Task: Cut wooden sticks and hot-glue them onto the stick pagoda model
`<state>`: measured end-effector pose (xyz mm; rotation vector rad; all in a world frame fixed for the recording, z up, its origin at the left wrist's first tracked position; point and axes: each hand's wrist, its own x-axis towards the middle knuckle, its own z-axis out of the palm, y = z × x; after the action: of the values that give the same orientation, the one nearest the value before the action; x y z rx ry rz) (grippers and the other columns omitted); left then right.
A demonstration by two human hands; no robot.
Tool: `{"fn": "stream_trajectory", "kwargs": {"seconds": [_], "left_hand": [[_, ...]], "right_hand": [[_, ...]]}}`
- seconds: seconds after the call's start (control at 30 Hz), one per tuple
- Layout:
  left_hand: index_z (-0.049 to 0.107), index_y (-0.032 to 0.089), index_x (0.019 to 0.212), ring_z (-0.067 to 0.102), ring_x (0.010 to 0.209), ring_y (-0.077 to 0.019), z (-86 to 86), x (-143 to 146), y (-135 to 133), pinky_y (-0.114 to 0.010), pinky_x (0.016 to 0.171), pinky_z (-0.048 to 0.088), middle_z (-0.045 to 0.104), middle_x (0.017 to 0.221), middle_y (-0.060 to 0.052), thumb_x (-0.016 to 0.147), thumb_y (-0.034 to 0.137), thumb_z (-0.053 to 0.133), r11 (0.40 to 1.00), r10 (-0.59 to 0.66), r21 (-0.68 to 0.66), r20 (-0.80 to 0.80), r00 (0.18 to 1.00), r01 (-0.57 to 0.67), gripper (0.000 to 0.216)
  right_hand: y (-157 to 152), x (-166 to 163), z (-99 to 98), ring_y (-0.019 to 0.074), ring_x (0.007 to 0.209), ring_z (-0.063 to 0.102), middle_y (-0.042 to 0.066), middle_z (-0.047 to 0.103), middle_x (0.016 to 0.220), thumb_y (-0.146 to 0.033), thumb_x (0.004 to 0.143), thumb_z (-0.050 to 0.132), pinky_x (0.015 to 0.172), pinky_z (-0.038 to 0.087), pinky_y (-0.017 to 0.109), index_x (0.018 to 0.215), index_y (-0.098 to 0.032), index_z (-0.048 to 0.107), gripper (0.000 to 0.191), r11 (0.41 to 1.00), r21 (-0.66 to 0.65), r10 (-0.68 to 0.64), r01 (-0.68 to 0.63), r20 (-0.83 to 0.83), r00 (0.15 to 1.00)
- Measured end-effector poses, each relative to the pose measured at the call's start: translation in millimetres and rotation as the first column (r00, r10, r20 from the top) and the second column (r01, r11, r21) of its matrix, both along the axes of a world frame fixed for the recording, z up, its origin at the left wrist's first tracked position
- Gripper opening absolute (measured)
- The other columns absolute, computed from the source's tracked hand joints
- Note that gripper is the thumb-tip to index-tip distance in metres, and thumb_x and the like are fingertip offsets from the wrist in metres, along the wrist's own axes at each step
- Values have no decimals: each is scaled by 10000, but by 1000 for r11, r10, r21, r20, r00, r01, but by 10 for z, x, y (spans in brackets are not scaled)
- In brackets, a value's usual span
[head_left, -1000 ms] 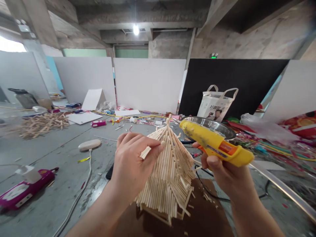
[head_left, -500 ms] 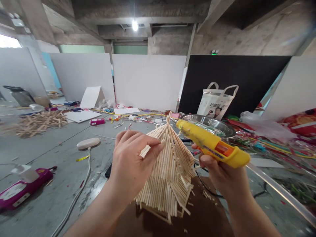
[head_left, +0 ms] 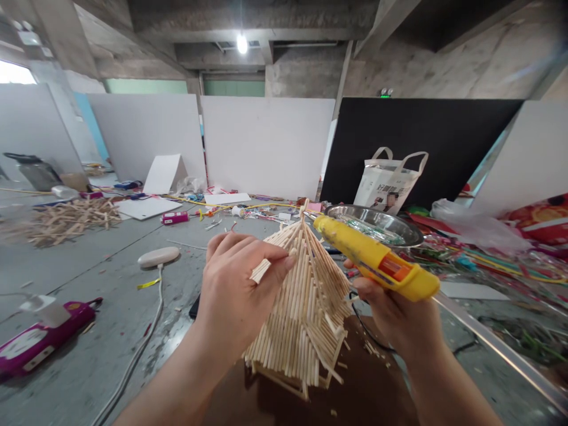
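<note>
A model house roof [head_left: 306,296] made of thin pale wooden sticks rises to a point in front of me, on a brown board [head_left: 368,390]. My left hand [head_left: 244,278] is at the roof's left slope, thumb and forefinger pinched on what looks like a short wooden stick [head_left: 293,252], mostly hidden by the fingers. In my right hand [head_left: 399,313] is a yellow hot glue gun [head_left: 377,254], its nozzle near the roof's peak. A long translucent rod [head_left: 501,349] extends behind the gun toward the lower right.
Left on the grey floor are a purple power strip [head_left: 48,337], a white oval device [head_left: 158,257] with a cable and a stick pile [head_left: 75,219]. A metal basin [head_left: 403,228] and cloth bag [head_left: 386,183] stand behind the gun. Scattered craft materials lie right.
The glue gun and my right hand have shifted slightly left, bringing the nozzle closer to the roof's peak. My left hand has stayed almost still.
</note>
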<state>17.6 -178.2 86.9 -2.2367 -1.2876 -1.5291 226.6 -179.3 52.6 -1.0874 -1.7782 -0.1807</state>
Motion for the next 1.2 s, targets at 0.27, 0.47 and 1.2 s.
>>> {"fn": "stream_trajectory", "kwargs": {"seconds": [0.27,0.47,1.2], "left_hand": [[583,228,674,523,666,-126,9,3,-7,-316,720,353,614,636,46,729,281,547,1000,-12,-2,3,1000,12,84],[580,232,680,529,684,-130,-1,2,5,-316,716,355,617,653,45,731,286,544,1000,-8,-4,2,1000,8,83],[584,230,669,529,669,-128,2,-1,1,-316,713,361,614,644,41,731,287,539,1000,-8,11,2,1000,8,96]], "right_hand": [[-14,-27,19,173,684,554,34,578,755,-393,755,489,627,436,305,836,-203,540,212,999,22,-23,23,-32,999],[-19,-32,35,165,658,551,22,574,729,-397,753,488,595,436,298,813,-215,531,197,999,33,-15,15,-19,1000],[-11,-34,-10,173,655,564,12,589,700,-386,752,503,587,435,304,792,-231,535,164,999,27,-35,35,-16,999]]}}
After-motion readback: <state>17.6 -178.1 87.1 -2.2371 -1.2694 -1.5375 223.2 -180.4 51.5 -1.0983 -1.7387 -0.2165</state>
